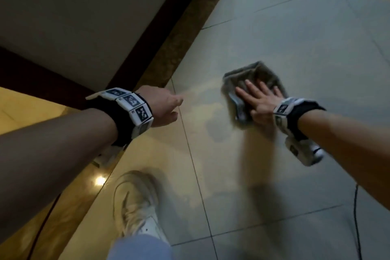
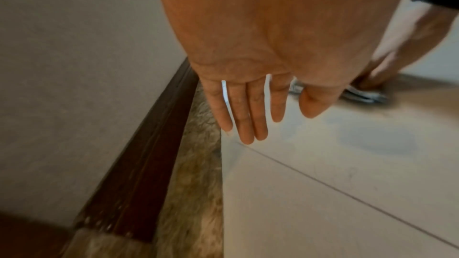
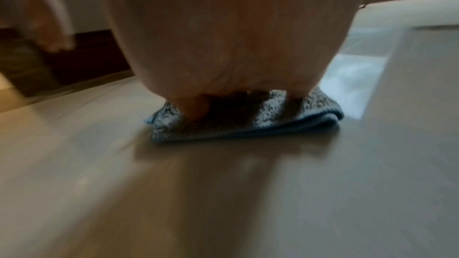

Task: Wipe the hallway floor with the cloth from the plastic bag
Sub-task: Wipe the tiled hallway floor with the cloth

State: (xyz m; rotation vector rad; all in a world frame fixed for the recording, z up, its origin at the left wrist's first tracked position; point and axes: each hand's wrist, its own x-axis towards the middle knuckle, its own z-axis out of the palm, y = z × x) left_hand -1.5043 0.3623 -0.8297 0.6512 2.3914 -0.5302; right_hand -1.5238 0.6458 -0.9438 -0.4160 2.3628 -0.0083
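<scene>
A folded grey-blue cloth [image 1: 251, 88] lies on the pale tiled floor [image 1: 295, 48]. My right hand [image 1: 259, 96] presses flat on it with straight, spread fingers; the right wrist view shows the palm bearing down on the cloth [image 3: 248, 125]. My left hand [image 1: 166, 105] hovers above the floor to the left of the cloth, holding nothing. In the left wrist view its fingers [image 2: 248, 113] hang straight over the tile edge, and the cloth [image 2: 362, 93] shows beyond the thumb. No plastic bag is in view.
A dark wooden skirting [image 1: 160, 27] and a brown speckled border strip [image 1: 185, 34] run along the wall at left. My white shoe [image 1: 135, 202] stands on the tiles below the hands. A damp patch [image 1: 217, 131] marks the tile between the hands. A thin black cable [image 1: 356, 217] trails at right.
</scene>
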